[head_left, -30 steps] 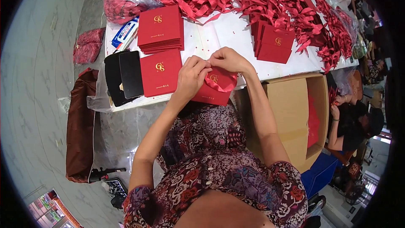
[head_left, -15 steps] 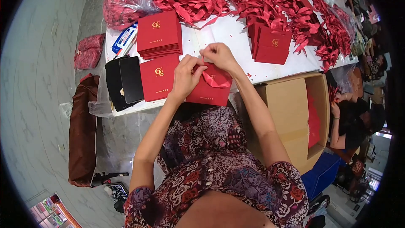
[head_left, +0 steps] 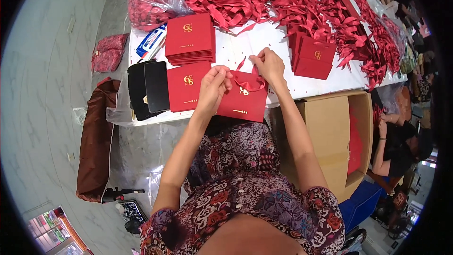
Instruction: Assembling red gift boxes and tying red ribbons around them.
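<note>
A small red paper bag [head_left: 242,107] with gold print lies flat at the table's front edge before me. A red ribbon [head_left: 251,86] loops over its top, with one end standing up between my hands. My right hand [head_left: 271,71] is closed in a pinch on the ribbon at the bag's upper right. At the bag's upper left, my left hand [head_left: 214,89] has its fingers curled together; what they hold, if anything, is hidden. Left of it lies another red paper bag [head_left: 181,99], below a stack of red paper bags [head_left: 188,40].
Heaps of red ribbon [head_left: 229,0] cover the far table [head_left: 236,47]. More ribboned bags [head_left: 315,59] lie at the right. A cardboard box [head_left: 328,137] stands against the table at right. A black tablet-like slab [head_left: 156,87] and a blue-white packet [head_left: 152,41] are at left. A co-worker [head_left: 394,137] sits far right.
My left hand has come off the ribbon and drawn back to the left, its fingers curled. My right hand has shifted slightly right. The whole view has shifted a little.
</note>
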A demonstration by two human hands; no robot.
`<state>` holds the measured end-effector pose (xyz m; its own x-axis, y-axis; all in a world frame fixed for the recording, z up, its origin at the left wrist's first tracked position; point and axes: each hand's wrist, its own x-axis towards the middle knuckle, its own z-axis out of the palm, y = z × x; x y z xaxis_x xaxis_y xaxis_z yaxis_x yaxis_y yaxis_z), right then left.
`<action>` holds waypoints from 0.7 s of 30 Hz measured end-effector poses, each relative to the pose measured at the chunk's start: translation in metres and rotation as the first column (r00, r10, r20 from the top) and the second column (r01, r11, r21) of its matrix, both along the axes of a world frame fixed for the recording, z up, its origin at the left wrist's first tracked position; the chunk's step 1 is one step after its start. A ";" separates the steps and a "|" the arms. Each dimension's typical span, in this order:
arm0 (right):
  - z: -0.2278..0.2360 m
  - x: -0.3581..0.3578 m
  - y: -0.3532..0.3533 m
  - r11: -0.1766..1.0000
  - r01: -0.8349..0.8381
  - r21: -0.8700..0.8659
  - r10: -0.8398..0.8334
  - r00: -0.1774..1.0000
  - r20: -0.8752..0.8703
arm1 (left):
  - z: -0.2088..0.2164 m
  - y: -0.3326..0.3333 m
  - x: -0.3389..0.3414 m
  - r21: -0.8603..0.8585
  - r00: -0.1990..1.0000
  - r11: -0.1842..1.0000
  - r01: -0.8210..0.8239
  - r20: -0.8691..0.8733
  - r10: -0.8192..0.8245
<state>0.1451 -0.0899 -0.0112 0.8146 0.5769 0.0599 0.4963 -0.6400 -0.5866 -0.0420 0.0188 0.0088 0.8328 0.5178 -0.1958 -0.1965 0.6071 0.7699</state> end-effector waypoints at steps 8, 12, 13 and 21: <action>0.004 -0.001 0.006 0.982 -0.091 0.168 0.096 0.995 -0.021 | 0.008 0.002 -0.010 -0.130 0.978 0.984 0.125 0.183 -0.100; 0.005 -0.002 0.005 0.975 -0.081 0.207 0.085 0.996 -0.010 | 0.009 0.003 -0.010 -0.103 0.972 0.983 0.153 0.196 -0.130; 0.004 -0.001 0.005 0.975 -0.079 0.206 0.083 0.996 -0.010 | 0.009 0.004 -0.009 -0.093 0.972 0.984 0.152 0.196 -0.132; -0.008 0.003 0.001 0.906 -0.154 0.394 0.242 0.952 -0.185 | -0.003 0.005 0.016 0.391 0.984 0.915 0.095 -0.178 -0.026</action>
<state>0.1479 -0.0885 -0.0193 0.7027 0.6995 0.1301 0.4169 -0.2566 -0.8720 -0.0260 0.0241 0.0063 0.8384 0.5313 -0.1220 -0.0185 0.2514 0.9677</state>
